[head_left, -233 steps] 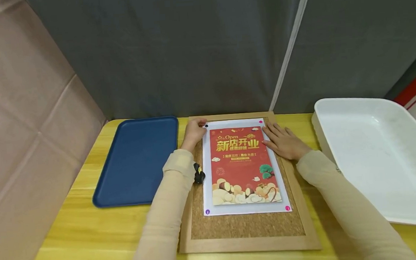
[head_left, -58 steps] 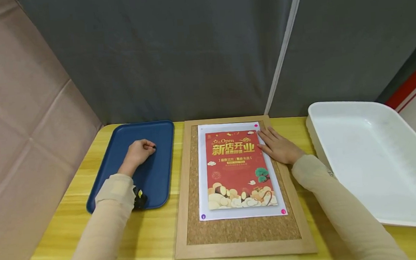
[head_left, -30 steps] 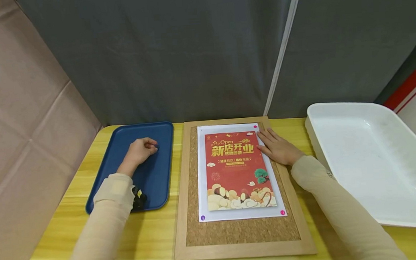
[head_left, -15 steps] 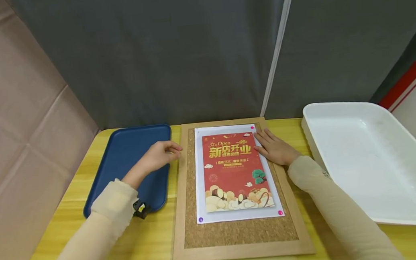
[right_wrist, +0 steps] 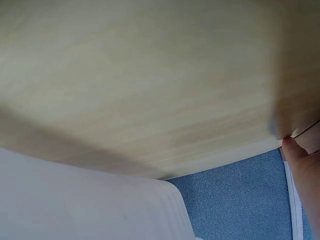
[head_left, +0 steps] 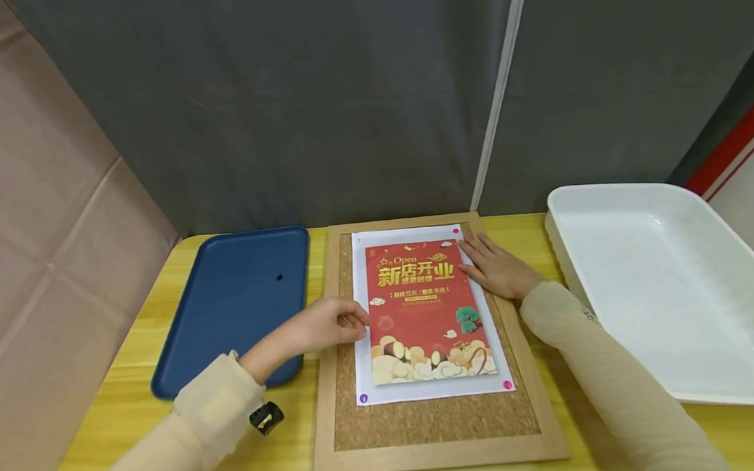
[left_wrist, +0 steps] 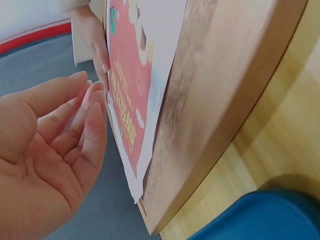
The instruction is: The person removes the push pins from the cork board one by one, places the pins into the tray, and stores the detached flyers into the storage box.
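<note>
A red poster (head_left: pixel 422 320) on a white sheet (head_left: pixel 440 388) lies on a wood-framed corkboard (head_left: pixel 429 423). Pink thumbtacks sit at the sheet's top right (head_left: pixel 455 231) and bottom right (head_left: pixel 508 385), a purple thumbtack (head_left: pixel 363 398) at bottom left. The top left corner shows only a tiny mark. My left hand (head_left: pixel 326 324) hovers near the sheet's left edge, fingers loosely bent; nothing shows between thumb and fingertips in the left wrist view. My right hand (head_left: pixel 500 267) rests flat, fingers spread, on the right side of the sheet and board. A black thumbtack (head_left: pixel 279 277) lies on the blue tray (head_left: pixel 237 303).
A white tub (head_left: pixel 677 295) stands right of the board, beside my right forearm. The yellow wood-grain table (head_left: pixel 126 399) runs under everything. A grey curtain (head_left: pixel 289 103) hangs right behind the table.
My left hand has gone from the sheet's top left corner to the tray, left the black thumbtack there, and come back to the sheet's left edge. My right hand stays put.
</note>
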Demonstrator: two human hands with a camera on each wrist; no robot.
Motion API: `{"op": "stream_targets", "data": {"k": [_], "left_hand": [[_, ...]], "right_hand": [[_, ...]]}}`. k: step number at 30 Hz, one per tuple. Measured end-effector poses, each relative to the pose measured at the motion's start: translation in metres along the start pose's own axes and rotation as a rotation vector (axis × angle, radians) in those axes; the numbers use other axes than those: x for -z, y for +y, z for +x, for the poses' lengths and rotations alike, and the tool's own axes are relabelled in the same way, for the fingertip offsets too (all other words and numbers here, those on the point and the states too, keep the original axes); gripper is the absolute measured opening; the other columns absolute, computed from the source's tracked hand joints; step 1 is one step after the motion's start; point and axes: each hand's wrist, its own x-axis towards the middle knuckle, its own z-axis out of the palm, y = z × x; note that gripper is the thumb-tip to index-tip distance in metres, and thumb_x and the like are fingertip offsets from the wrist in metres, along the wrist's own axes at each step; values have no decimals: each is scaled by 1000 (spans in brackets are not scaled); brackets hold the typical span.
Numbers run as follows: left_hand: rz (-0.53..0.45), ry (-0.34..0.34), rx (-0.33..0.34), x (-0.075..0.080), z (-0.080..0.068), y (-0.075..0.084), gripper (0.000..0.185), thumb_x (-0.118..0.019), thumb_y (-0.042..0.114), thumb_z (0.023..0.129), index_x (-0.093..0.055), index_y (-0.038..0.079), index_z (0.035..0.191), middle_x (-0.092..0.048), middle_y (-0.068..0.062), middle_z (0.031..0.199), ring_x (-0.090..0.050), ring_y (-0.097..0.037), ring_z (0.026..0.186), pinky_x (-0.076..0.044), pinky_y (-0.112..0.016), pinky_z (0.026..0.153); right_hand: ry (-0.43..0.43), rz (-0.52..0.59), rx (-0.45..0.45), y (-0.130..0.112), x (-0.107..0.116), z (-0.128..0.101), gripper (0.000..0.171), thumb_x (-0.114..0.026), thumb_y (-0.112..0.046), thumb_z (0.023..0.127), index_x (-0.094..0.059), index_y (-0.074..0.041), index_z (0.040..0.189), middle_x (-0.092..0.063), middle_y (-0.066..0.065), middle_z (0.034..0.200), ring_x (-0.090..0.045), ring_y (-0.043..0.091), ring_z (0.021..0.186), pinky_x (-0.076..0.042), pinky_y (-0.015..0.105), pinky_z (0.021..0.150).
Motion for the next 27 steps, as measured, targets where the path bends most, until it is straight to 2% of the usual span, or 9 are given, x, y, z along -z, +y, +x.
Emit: {"op": "stream_targets", "data": {"k": [6, 13, 20, 27], "left_hand": [[30, -46, -32, -11, -4, 0, 15, -65, 7, 88, -70, 2, 102, -69, -5, 90, -60, -8, 79, -50, -18, 69], [45, -62, -36, -24, -8, -6, 15, -67, 5, 86, -69, 1, 101, -69, -2, 87, -58, -6, 78, -49, -16, 69], [27, -98, -27, -30, -14, -11, 9, -65, 3, 85, -70, 2, 93, -69, -1, 80, -56, -3, 72, -47, -16, 66], [10, -141, -34, -35, -20, -14, 8, -66, 3, 85, -71, 3, 91, -72, -3, 81, -58, -1, 70, -47, -16, 64]], "right_hand": [[6, 11, 8, 0, 0, 0, 72, -33, -52, 99, -12, -11, 154, -8, 14, 162, -1, 37, 149, -17, 55, 119], [35, 48, 40, -3, 2, -5, 79, -28, -63, 96, -14, -11, 154, -11, 16, 161, -3, 38, 148, -17, 58, 117], [18, 13, 19, -2, 0, -2, 70, -33, -49, 100, -13, -9, 154, -9, 15, 161, -2, 38, 149, -16, 54, 119], [22, 5, 19, -4, 1, -2, 70, -36, -47, 100, -14, -8, 154, -10, 16, 161, -3, 39, 149, -17, 54, 119]]}}
